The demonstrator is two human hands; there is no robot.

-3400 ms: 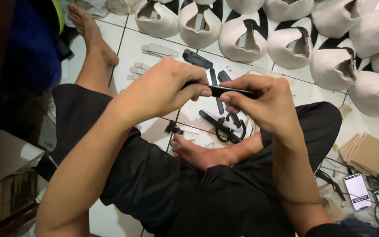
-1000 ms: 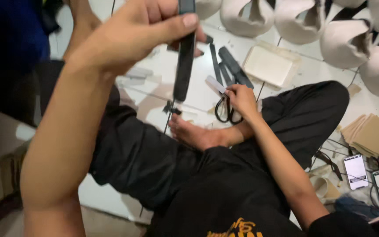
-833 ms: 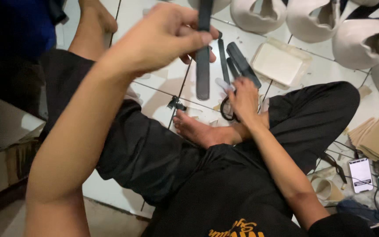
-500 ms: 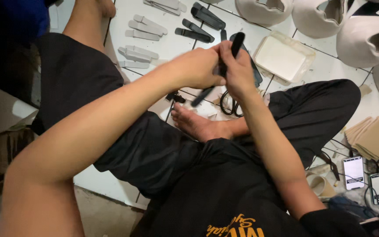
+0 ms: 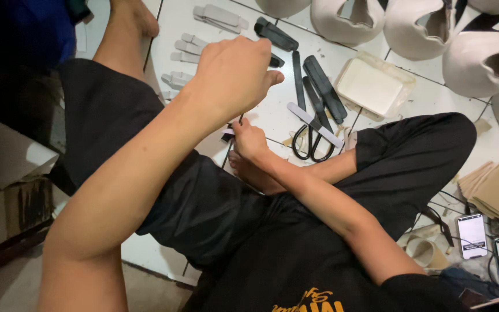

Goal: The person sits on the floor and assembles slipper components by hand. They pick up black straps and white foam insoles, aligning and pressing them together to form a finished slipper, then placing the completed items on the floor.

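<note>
A thin dark strip point(image 5: 237, 122) shows only as a short sliver between the two hands, just above the person's bare foot point(image 5: 255, 173) and over the white tiled floor point(image 5: 261, 115). The left hand point(image 5: 235, 75) is curled into a closed fist around its upper part, knuckles toward the camera, thumb pointing right. The right hand point(image 5: 249, 138) sits directly below it, fingers pinched on the lower end of the strip along with a small pale scrap point(image 5: 227, 132); how much of the strip lies inside either hand cannot be told.

Just right of the hands lie black-handled scissors point(image 5: 312, 130), blades pointing away, with a narrow grey strip piece point(image 5: 314, 124) lying across them. Further out rest several long black foam pieces point(image 5: 324, 86) and one more black piece point(image 5: 275, 34) near the top. To the left of that, pale grey cut pieces point(image 5: 187, 49) lie in a loose row on the tiles, with another pair point(image 5: 218, 14) above. A shallow cream tray point(image 5: 372, 85) sits right of the black pieces.

Along the top edge and right side stand rounded white helmet-like shells point(image 5: 480, 60). At the right, a stack of brown card sheets point(image 5: 498, 188) lies beside two phones point(image 5: 472, 234) with lit screens and a roll of tape point(image 5: 425, 251). A cardboard box point(image 5: 7, 156) sits at the far left
</note>
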